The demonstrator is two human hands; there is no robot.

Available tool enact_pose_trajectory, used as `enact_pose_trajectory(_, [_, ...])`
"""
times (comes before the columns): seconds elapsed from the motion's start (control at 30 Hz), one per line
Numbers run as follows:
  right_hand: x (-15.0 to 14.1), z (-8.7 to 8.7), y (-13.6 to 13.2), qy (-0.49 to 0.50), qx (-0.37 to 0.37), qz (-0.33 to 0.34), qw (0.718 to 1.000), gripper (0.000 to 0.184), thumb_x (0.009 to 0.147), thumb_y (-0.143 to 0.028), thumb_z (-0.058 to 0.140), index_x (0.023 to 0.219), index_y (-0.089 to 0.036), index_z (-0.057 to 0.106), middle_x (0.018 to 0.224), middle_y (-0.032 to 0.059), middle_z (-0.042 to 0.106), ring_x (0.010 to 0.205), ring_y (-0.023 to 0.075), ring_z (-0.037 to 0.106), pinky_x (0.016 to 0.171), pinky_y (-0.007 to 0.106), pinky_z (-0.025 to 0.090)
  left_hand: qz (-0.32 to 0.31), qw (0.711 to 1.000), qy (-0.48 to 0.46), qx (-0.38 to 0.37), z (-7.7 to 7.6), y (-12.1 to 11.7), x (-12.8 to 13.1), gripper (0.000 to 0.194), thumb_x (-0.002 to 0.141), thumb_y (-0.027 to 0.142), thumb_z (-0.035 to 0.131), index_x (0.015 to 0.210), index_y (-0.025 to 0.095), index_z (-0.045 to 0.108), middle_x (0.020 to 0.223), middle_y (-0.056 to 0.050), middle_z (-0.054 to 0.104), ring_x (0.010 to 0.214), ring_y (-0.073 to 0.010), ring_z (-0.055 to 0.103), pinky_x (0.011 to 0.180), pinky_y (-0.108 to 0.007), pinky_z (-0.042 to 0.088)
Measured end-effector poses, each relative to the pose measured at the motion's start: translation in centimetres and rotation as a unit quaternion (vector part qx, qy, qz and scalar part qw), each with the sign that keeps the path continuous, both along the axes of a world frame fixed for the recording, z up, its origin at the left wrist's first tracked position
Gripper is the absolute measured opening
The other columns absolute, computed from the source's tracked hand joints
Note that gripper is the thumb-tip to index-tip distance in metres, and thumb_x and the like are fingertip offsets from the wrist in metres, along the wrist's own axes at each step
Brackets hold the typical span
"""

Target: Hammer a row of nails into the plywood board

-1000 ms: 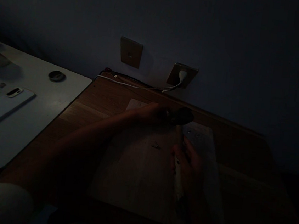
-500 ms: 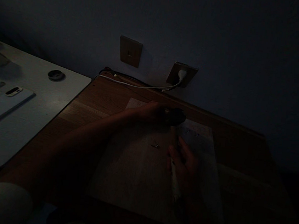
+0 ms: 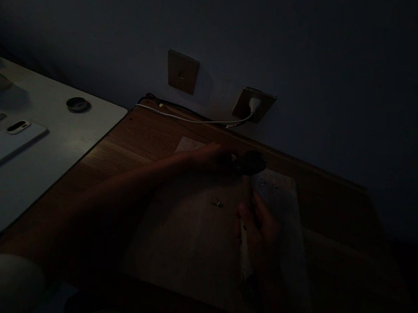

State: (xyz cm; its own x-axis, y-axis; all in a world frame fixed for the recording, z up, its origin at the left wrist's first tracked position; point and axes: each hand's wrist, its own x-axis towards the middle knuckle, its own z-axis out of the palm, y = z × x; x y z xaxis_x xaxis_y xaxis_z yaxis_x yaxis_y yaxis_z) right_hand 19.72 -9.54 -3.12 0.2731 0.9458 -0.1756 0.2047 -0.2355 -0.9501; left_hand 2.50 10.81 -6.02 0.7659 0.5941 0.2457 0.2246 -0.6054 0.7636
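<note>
Looks like a dark-headed wooden hammer (image 3: 246, 190), stiff and top-heavy, so hold low: right hand (image 3: 259, 226) wrapped around the shaft, left hand (image 3: 214, 158) clamped near the head.

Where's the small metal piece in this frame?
In the head view, the small metal piece lies on the pale board, below the left hand and just left of the right hand, which grips the hammer.

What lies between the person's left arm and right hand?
A small metal piece lies there on the pale board, as the head camera view shows.
</note>
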Motion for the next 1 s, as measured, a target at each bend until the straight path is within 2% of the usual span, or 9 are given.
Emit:
enact_pose_trajectory(0.1, [0.1,-0.1,0.0,-0.028,0.003,0.017,0.999,0.070,0.091,-0.058,0.072,0.148,-0.018,0.065,0.062,-0.0056,0.062,0.044,0.0130,0.054,0.038,0.025,0.044,0.002,1.000,0.000,0.010,0.2,-0.1,0.2,0.057,0.081,0.015,0.076,0.138,0.016,0.067,0.117,-0.009,0.080,0.104,-0.0221,0.075,0.092,-0.032,0.057])
enact_pose_trajectory(0.2, [0.1,-0.2,-0.1,-0.041,0.012,0.021,0.999,0.069,0.092,-0.057,0.070,0.148,-0.018,0.065,0.062,-0.0053,0.063,0.044,0.0129,0.054,0.039,0.026,0.044,0.009,0.999,0.029,0.008,1.1,-0.1,0.0,0.055,0.081,0.014,0.074,0.135,0.017,0.068,0.116,-0.008,0.079,0.102,-0.0211,0.074,0.089,-0.030,0.057])
enact_pose_trajectory(0.33, [0.1,-0.3,0.0,-0.025,0.007,0.011,1.000,0.069,0.090,-0.057,0.072,0.144,-0.016,0.066,0.066,-0.0041,0.065,0.043,0.0123,0.053,0.038,0.026,0.043,0.040,0.985,0.167,0.018,3.6,-0.2,-1.0,0.038,0.081,0.015,0.073,0.118,0.016,0.072,0.109,-0.008,0.079,0.092,-0.0204,0.073,0.080,-0.028,0.054])
enact_pose_trajectory(0.43, [0.0,-0.3,0.1,-0.006,0.010,-0.015,1.000,0.076,0.087,-0.058,0.074,0.148,-0.014,0.063,0.068,-0.0043,0.065,0.043,0.0118,0.052,0.037,0.026,0.041,0.003,0.962,0.273,0.021,5.6,-0.7,-1.7,0.027,0.080,0.022,0.076,0.107,0.018,0.075,0.098,-0.005,0.077,0.080,-0.0182,0.069,0.072,-0.027,0.049])
enact_pose_trajectory(0.5, [0.1,-0.3,0.1,0.007,0.006,-0.017,1.000,0.074,0.087,-0.057,0.075,0.148,-0.015,0.063,0.069,-0.0045,0.065,0.043,0.0114,0.052,0.037,0.025,0.040,-0.032,0.949,0.312,0.026,6.3,-1.4,-1.7,0.020,0.079,0.029,0.078,0.097,0.020,0.076,0.092,-0.003,0.077,0.074,-0.0169,0.065,0.068,-0.027,0.046])
enact_pose_trajectory(0.67, [0.2,-0.3,0.1,0.016,0.010,-0.012,1.000,0.071,0.089,-0.055,0.075,0.147,-0.018,0.062,0.070,-0.0047,0.065,0.043,0.0111,0.052,0.037,0.025,0.040,-0.069,0.929,0.356,0.075,6.2,-2.6,-0.9,0.013,0.079,0.033,0.079,0.083,0.021,0.079,0.079,-0.003,0.075,0.067,-0.0176,0.062,0.063,-0.029,0.042])
enact_pose_trajectory(0.8, [-0.1,0.1,0.1,0.001,0.019,-0.024,1.000,0.072,0.088,-0.055,0.075,0.147,-0.015,0.062,0.065,-0.0055,0.063,0.042,0.0115,0.051,0.037,0.024,0.041,-0.025,0.929,0.360,0.085,6.2,-2.0,-1.5,0.012,0.082,0.025,0.074,0.088,0.018,0.081,0.086,-0.007,0.078,0.067,-0.0201,0.064,0.065,-0.032,0.044])
enact_pose_trajectory(0.9, [-0.2,0.4,0.0,0.009,0.014,-0.033,0.999,0.076,0.087,-0.056,0.076,0.147,-0.014,0.060,0.064,-0.0062,0.062,0.043,0.0117,0.051,0.037,0.025,0.042,0.015,0.942,0.321,0.096,6.6,-1.5,-2.1,0.012,0.084,0.020,0.071,0.092,0.018,0.079,0.087,-0.006,0.077,0.068,-0.0182,0.064,0.065,-0.029,0.043])
enact_pose_trajectory(1.0, [-0.2,0.6,0.0,0.007,0.010,-0.039,0.999,0.076,0.086,-0.058,0.075,0.145,-0.014,0.061,0.066,-0.0056,0.063,0.043,0.0116,0.050,0.037,0.025,0.041,0.023,0.945,0.313,0.089,7.0,-1.4,-2.3,0.018,0.084,0.015,0.069,0.098,0.018,0.079,0.090,-0.004,0.078,0.072,-0.0167,0.065,0.066,-0.027,0.042])
